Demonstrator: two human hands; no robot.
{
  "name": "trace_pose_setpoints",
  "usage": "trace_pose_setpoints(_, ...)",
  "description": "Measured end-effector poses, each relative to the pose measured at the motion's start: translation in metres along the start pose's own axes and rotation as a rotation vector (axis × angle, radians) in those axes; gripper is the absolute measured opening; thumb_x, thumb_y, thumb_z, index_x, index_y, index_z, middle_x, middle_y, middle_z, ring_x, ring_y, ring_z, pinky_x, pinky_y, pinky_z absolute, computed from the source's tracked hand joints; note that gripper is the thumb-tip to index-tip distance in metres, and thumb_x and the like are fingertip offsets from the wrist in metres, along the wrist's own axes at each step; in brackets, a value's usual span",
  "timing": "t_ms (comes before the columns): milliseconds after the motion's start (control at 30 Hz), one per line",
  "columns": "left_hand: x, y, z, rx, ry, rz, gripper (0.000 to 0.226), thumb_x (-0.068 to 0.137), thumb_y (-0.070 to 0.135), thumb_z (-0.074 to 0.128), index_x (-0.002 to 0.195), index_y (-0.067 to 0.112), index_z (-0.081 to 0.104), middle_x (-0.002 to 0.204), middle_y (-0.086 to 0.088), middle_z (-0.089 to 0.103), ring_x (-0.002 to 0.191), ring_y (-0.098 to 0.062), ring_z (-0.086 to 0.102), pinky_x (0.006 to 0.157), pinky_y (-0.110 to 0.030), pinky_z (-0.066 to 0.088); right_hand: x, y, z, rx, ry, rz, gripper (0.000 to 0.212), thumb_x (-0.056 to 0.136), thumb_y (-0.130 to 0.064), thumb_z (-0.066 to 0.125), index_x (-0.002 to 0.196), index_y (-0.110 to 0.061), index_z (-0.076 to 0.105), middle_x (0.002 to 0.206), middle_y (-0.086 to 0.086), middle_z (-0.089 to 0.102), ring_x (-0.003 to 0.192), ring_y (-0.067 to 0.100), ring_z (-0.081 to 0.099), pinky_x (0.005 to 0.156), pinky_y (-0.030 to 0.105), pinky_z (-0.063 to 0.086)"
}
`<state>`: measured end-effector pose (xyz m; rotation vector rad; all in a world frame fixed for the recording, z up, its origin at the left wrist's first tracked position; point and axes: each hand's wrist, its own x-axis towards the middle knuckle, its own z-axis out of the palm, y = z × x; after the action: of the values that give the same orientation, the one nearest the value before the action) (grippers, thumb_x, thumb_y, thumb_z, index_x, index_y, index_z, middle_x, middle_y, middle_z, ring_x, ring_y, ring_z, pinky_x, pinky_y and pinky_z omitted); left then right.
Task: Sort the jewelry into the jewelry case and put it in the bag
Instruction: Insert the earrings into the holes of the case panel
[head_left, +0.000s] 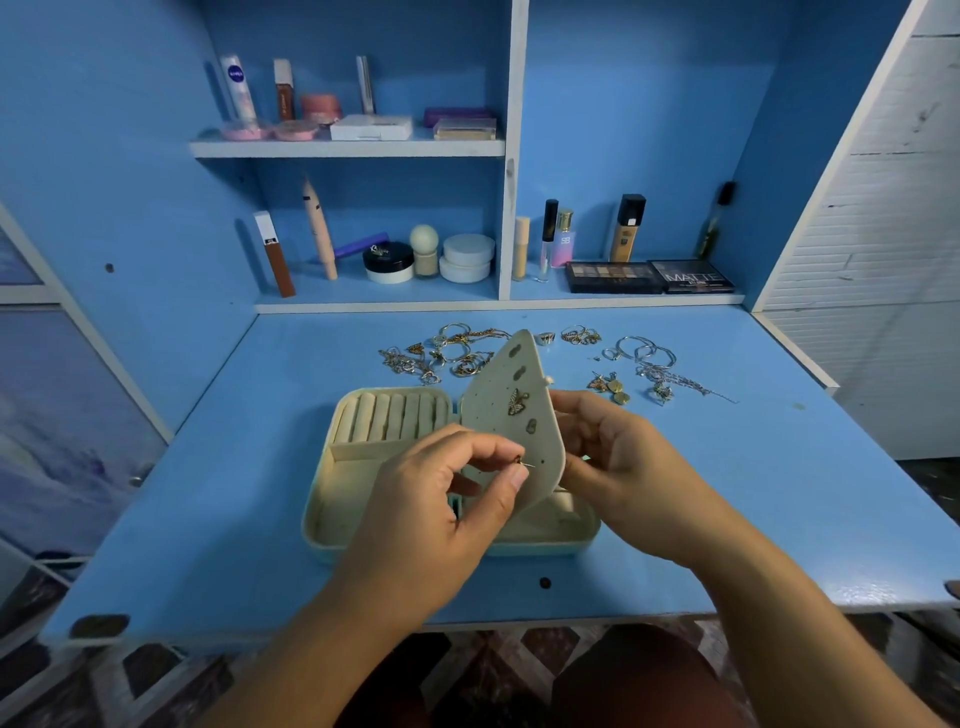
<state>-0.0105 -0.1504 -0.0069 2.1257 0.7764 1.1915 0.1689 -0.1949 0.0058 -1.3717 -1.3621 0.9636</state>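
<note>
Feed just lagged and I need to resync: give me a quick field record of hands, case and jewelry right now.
left hand: pinches a small earring, post toward the panel
right hand: holds the earring panel raised by its right edge
pinned earring: one, mid-panel
jewelry case: open on the table, ring rolls empty
loose jewelry: spread on the table behind the case
bag: not in view

Cream case (332, 499) lies open on desk (234, 467), ring rolls (389, 418) at its far-left end. Its perforated flap (511, 415) stands upright at centre, held by right hand (608, 447), w/ one butterfly earring (518, 401) pinned in it. Left hand (441, 499) pinches a 2nd stud (521, 461) at flap's lower holes. Gold & silver jewelry (441, 353) lies strewn behind case.
</note>
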Motion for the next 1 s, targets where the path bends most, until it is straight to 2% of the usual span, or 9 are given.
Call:
trace_pose_setpoints(133, 0.003, 0.003, 0.0, 0.012, 0.003, 0.007, 0.015, 0.087, 0.032, 0.062, 0.096, 0.023, 0.071, 0.09, 0.015, 0.067, 0.087, -0.004, 0.065, 0.07, -0.013, 0.051, 0.001, -0.001, 0.002, -0.006, -0.001, 0.003, 0.037, 0.089, -0.022, 0.065, 0.124, -0.029, 0.056, 0.099, 0.003, 0.07, 0.092, 0.037, 0.063, 0.073, 0.06, 0.054)
trace_pose_setpoints(233, 0.004, 0.004, -0.001, 0.06, -0.012, 0.038, 0.018, 0.088, 0.033, 0.06, 0.097, 0.021, 0.071, 0.091, 0.015, 0.067, 0.087, -0.002, 0.064, 0.07, -0.016, 0.053, 0.001, 0.0, 0.003, 0.004, -0.002, -0.007, 0.039, 0.085, -0.028, 0.065, 0.123, -0.03, 0.056, 0.1, 0.002, 0.07, 0.092, 0.036, 0.064, 0.074, 0.059, 0.054)
trace_pose_setpoints(400, 0.005, 0.005, -0.005, 0.131, -0.029, 0.093, 0.018, 0.089, 0.034, 0.059, 0.096, 0.021, 0.07, 0.09, 0.016, 0.065, 0.086, -0.002, 0.063, 0.07, -0.022, 0.053, 0.002, 0.001, 0.003, 0.008, -0.018, -0.016, 0.039, 0.088, -0.023, 0.063, 0.126, -0.029, 0.055, 0.102, 0.001, 0.069, 0.094, 0.036, 0.063, 0.072, 0.057, 0.055)
trace_pose_setpoints(533, 0.006, 0.006, -0.006, 0.156, -0.018, 0.106, 0.019, 0.09, 0.032, 0.061, 0.1, 0.02, 0.072, 0.091, 0.018, 0.064, 0.086, 0.003, 0.061, 0.071, -0.012, 0.048, 0.002, 0.002, 0.006, 0.05, -0.036, -0.034, 0.052, 0.084, -0.029, 0.063, 0.134, -0.023, 0.05, 0.106, 0.002, 0.069, 0.097, 0.038, 0.063, 0.076, 0.062, 0.052)
trace_pose_setpoints(600, 0.005, 0.006, -0.006, 0.174, 0.035, 0.111, 0.017, 0.089, 0.026, 0.066, 0.1, 0.018, 0.075, 0.089, 0.017, 0.066, 0.084, 0.008, 0.06, 0.071, -0.005, 0.044, 0.002, 0.004, 0.008, 0.128, -0.021, -0.043, 0.051, 0.085, -0.025, 0.067, 0.134, -0.019, 0.049, 0.103, 0.005, 0.07, 0.095, 0.037, 0.064, 0.078, 0.055, 0.052)
trace_pose_setpoints(700, 0.0, 0.006, -0.005, 0.189, 0.137, 0.11, 0.016, 0.083, 0.019, 0.07, 0.097, 0.015, 0.077, 0.088, 0.013, 0.071, 0.084, 0.009, 0.062, 0.072, -0.002, 0.043, 0.0, 0.007, 0.018, 0.273, 0.038, -0.072, 0.037, 0.082, -0.014, 0.066, 0.117, -0.011, 0.055, 0.098, 0.012, 0.071, 0.086, 0.03, 0.067, 0.079, 0.038, 0.054)
trace_pose_setpoints(767, -0.004, 0.006, -0.005, 0.177, 0.177, 0.103, 0.016, 0.085, 0.022, 0.07, 0.097, 0.014, 0.077, 0.091, 0.013, 0.071, 0.088, 0.009, 0.063, 0.075, -0.002, 0.043, -0.002, 0.012, 0.027, 0.33, 0.07, -0.109, 0.029, 0.081, -0.011, 0.066, 0.109, -0.006, 0.057, 0.1, 0.012, 0.07, 0.087, 0.027, 0.067, 0.081, 0.035, 0.055)
trace_pose_setpoints(867, -0.01, 0.007, -0.01, 0.11, 0.121, 0.12, 0.025, 0.092, 0.025, 0.057, 0.106, 0.013, 0.074, 0.1, 0.012, 0.07, 0.095, 0.002, 0.065, 0.081, -0.008, 0.047, -0.003, 0.016, 0.038, 0.347, 0.085, -0.157, 0.026, 0.085, -0.008, 0.064, 0.11, -0.006, 0.06, 0.103, 0.01, 0.07, 0.095, 0.036, 0.064, 0.086, 0.044, 0.054)
trace_pose_setpoints(1000, -0.015, 0.004, -0.019, 0.051, 0.092, 0.13, 0.029, 0.087, 0.029, 0.063, 0.115, 0.019, 0.065, 0.107, 0.016, 0.066, 0.098, -0.002, 0.065, 0.083, -0.014, 0.049, 0.0, 0.014, 0.046, 0.317, 0.094, -0.152, 0.026, 0.088, -0.014, 0.065, 0.113, -0.008, 0.062, 0.103, 0.013, 0.07, 0.097, 0.038, 0.065, 0.087, 0.054, 0.052)
